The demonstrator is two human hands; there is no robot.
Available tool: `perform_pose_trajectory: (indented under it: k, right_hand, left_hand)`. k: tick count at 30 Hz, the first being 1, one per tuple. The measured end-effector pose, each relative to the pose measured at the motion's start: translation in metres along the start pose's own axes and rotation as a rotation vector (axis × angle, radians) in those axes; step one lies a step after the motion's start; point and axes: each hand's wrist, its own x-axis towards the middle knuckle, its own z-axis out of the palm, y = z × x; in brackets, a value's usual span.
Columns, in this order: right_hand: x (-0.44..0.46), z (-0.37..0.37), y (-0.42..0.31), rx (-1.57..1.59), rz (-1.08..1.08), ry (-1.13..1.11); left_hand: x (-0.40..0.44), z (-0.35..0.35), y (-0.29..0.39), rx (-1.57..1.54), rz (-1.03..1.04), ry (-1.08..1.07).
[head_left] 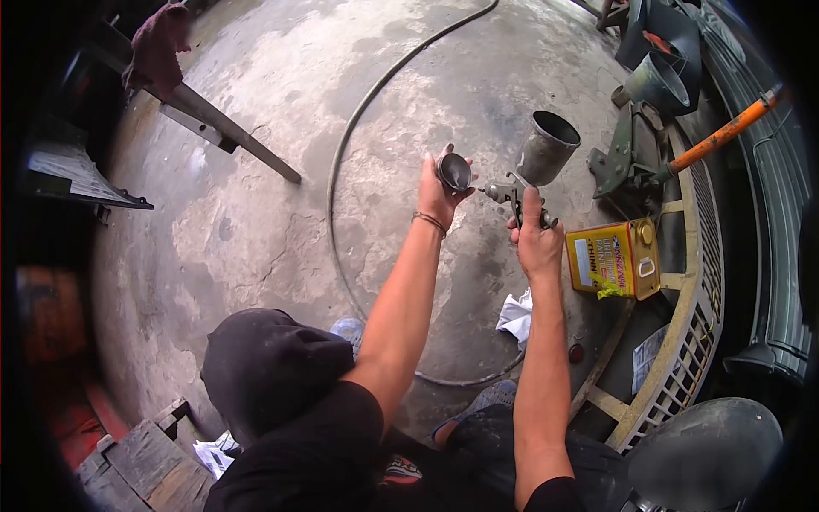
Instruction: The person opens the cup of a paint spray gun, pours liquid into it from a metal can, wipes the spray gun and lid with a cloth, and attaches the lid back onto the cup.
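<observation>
My right hand is wrapped round the handle of a metal spray gun. An open grey paint cup sits on top of the gun, tilted, with its dark inside showing. In my left hand is a small round cup lid, its hollow side turned towards me. The lid is held just left of the gun's nozzle, apart from the cup. A yellow thinner can stands on the floor to the right of my right wrist.
A long hose curves over the concrete floor. White cloth or paper lies near my right forearm. At right are a metal rack, an orange-handled jack and a bucket. A rag hangs on a frame at upper left.
</observation>
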Motion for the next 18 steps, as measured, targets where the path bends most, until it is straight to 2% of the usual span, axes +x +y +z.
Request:
perform_pose_trajectory:
  k: [8, 18]
  right_hand:
    - [-0.001, 0.006, -0.003, 0.13, 0.059, -0.035]
    - [0.002, -0.003, -0.001, 0.02, 0.126, -0.138]
  left_hand:
    - [-0.008, -0.008, -0.008, 0.079, -0.023, 0.069]
    - [-0.014, -0.006, -0.006, 0.051, -0.059, 0.032]
